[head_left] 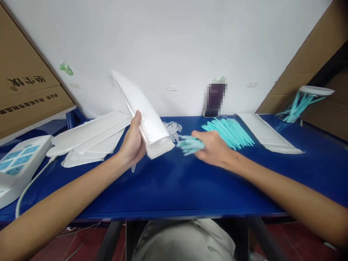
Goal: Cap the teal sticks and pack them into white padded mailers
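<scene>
My left hand (133, 141) grips a long white padded envelope (148, 116), tilted with its lower end toward the middle of the table. In my right hand (211, 146) is a bundle of thin teal sticks (191, 145), blurred by motion, its ends close to the envelope's lower end but apart from it. Behind the right hand lies a pile of similar teal sticks (231, 133). Small translucent pieces (174, 130) lie in a heap beyond the envelope, partly hidden by it. One more translucent piece (133, 168) shows below my left hand.
Several flat white envelopes (92, 134) lie at left, beside a white power strip (24, 163) with a cable. Another envelope (268, 132) rests at right, near a clear cup (301, 103) of teal sticks. A phone (215, 98) leans on the wall. Cardboard (29, 72) stands at left.
</scene>
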`<act>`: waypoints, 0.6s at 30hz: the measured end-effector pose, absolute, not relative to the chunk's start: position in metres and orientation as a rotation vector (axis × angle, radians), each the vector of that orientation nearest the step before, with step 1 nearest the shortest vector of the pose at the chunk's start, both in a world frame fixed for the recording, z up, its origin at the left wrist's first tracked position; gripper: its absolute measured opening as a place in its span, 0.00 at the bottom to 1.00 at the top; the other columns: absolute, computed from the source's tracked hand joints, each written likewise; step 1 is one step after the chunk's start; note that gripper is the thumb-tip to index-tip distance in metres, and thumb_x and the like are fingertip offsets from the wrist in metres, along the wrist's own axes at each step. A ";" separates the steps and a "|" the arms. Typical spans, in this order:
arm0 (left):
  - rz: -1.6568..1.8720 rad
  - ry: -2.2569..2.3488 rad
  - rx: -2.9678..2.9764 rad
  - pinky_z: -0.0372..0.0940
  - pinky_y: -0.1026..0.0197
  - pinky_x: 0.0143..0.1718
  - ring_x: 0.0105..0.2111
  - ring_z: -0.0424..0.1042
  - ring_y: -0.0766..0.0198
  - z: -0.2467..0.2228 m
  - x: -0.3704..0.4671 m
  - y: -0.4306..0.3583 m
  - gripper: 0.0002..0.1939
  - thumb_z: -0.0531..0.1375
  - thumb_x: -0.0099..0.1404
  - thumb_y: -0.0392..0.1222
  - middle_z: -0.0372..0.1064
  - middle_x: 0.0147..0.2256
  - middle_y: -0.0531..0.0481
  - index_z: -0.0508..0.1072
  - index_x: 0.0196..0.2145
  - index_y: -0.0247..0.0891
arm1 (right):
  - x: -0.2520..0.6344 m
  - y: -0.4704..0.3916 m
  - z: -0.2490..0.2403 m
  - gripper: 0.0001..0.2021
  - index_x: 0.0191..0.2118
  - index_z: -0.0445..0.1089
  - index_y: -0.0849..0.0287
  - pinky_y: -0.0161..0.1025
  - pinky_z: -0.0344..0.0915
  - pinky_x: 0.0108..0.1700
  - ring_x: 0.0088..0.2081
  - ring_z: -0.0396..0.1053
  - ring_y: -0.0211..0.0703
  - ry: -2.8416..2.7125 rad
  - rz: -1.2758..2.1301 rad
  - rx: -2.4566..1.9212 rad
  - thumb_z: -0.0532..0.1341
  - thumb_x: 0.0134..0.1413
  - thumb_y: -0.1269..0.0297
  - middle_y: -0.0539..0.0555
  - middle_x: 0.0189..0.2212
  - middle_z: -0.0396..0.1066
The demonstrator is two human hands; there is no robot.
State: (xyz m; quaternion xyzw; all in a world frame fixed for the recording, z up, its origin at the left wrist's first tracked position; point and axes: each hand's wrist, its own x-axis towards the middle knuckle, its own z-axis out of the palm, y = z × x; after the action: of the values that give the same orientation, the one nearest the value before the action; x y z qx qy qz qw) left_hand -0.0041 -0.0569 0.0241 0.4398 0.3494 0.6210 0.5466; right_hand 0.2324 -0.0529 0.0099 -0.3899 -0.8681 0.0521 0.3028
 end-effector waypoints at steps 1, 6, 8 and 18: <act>1.487 0.800 1.035 0.70 0.49 0.55 0.54 0.73 0.45 0.023 -0.004 -0.057 0.27 0.58 0.67 0.64 0.76 0.42 0.42 0.74 0.47 0.36 | 0.224 -0.057 0.010 0.01 0.30 0.67 0.57 0.39 0.49 0.26 0.23 0.64 0.42 -2.433 0.017 -1.072 0.59 0.50 0.69 0.51 0.22 0.70; 1.514 0.728 0.991 0.70 0.51 0.55 0.50 0.75 0.48 0.025 -0.006 -0.063 0.17 0.67 0.59 0.49 0.76 0.40 0.46 0.74 0.41 0.36 | 0.202 -0.058 0.020 0.06 0.36 0.69 0.59 0.40 0.45 0.27 0.27 0.69 0.44 -2.584 -0.225 -1.237 0.56 0.58 0.65 0.55 0.29 0.76; 1.500 0.710 0.947 0.70 0.51 0.54 0.48 0.75 0.48 0.025 -0.006 -0.065 0.15 0.67 0.57 0.44 0.76 0.38 0.46 0.74 0.40 0.35 | 0.203 -0.054 0.024 0.06 0.36 0.70 0.59 0.40 0.43 0.26 0.26 0.69 0.45 -2.589 -0.334 -1.308 0.56 0.57 0.65 0.55 0.28 0.76; 1.426 0.669 0.823 0.71 0.49 0.49 0.46 0.76 0.47 0.021 -0.001 -0.069 0.14 0.61 0.60 0.49 0.77 0.38 0.45 0.72 0.39 0.36 | 0.215 -0.040 0.046 0.10 0.37 0.72 0.58 0.41 0.40 0.28 0.26 0.65 0.44 -2.600 -0.782 -1.287 0.54 0.56 0.73 0.57 0.28 0.76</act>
State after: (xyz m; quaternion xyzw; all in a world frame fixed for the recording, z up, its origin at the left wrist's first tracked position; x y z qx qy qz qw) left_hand -0.0006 -0.0691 0.0213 0.3595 0.2920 0.6229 0.6305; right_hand 0.2153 -0.0397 0.0460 -0.4274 -0.8633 -0.2597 0.0681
